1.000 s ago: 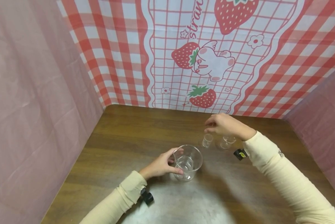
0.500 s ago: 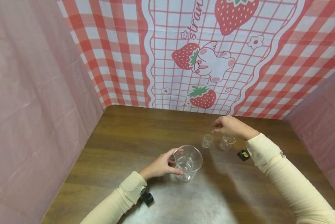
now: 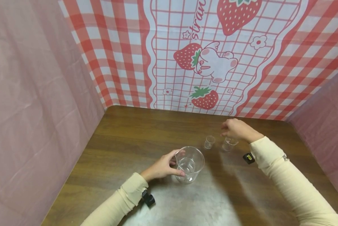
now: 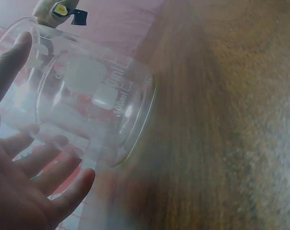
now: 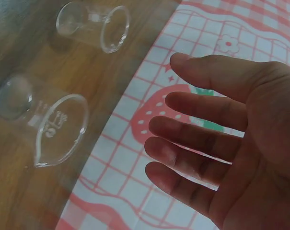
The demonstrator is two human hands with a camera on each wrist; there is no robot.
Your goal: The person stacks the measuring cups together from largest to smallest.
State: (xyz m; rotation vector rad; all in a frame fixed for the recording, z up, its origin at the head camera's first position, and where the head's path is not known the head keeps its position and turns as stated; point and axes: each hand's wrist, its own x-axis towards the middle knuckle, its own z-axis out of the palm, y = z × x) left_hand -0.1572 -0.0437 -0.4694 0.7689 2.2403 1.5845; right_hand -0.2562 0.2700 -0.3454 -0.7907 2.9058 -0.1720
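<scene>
And here come the sleeves: a pale creamy-yellow left sleeve (image 3: 115, 202) and a matching right sleeve (image 3: 296, 188), long, soft, rippling in fine creases, each finishing in a wide, smoother cuff! At the left cuff, a small black camera (image 3: 148, 198), chunky, with a rounded end. Over to the right cuff, another black camera (image 3: 248, 158), this one flashing a bright yellow patch (image 3: 249, 157)! Something small and greyish glints on that sleeve's edge, too tiny to make out.

Smooth, glossy large beaker (image 3: 191, 166), probably glass, softly shiny wood-grain table (image 3: 135, 131), matt, creased cloth curtain (image 3: 39, 94)
</scene>
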